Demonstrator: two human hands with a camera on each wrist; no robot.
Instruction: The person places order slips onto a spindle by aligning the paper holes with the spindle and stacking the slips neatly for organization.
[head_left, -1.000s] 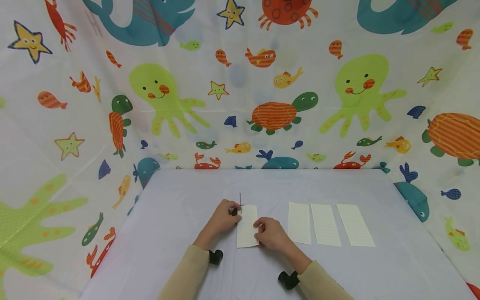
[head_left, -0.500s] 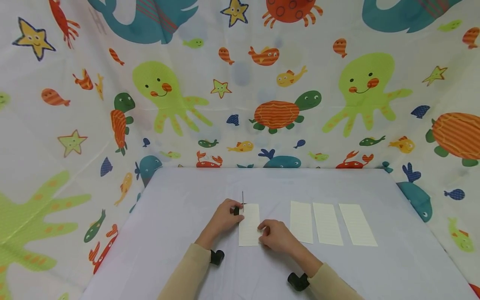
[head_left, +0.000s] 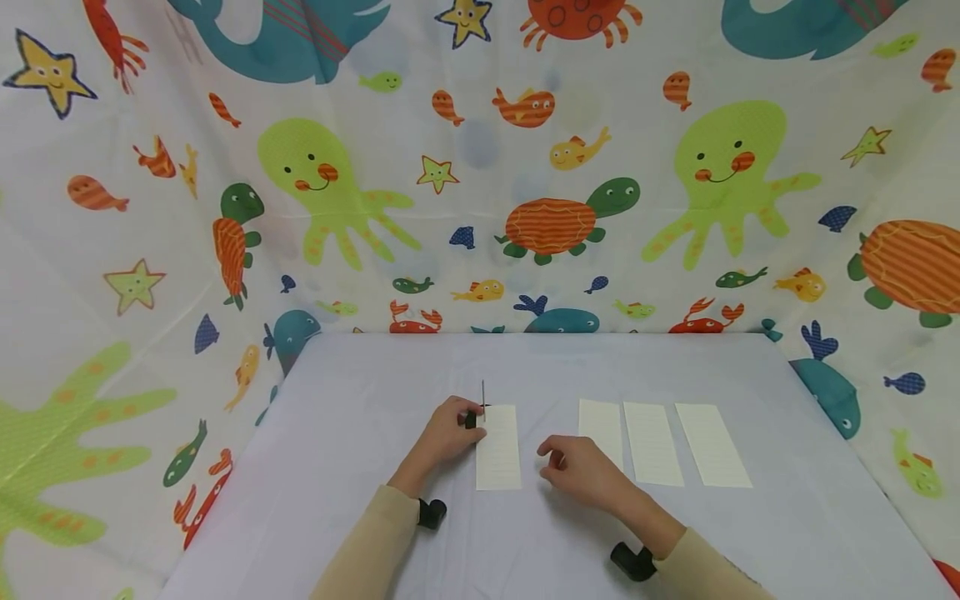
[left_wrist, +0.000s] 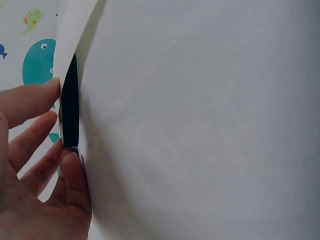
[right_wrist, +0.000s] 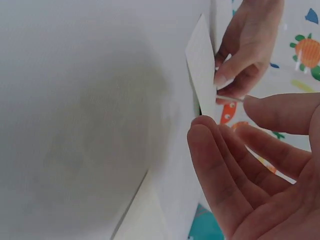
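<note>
As I inspect from the remote station, the left hand [head_left: 450, 435] pinches a dark item [head_left: 470, 419] at the left edge of a pale sheet [head_left: 501, 454] on the white-covered table [head_left: 375, 383]; its thumb touches the sheet. I cannot identify the dark item. I note a thin dark rod [head_left: 483, 392] at the sheet's upper left corner. The right hand [head_left: 588, 473] is apart from that sheet, fingers loosely bent, thumb separated. Three similar sheets [head_left: 651, 442] lie rightward, the nearest partly hidden by this hand.
</note>
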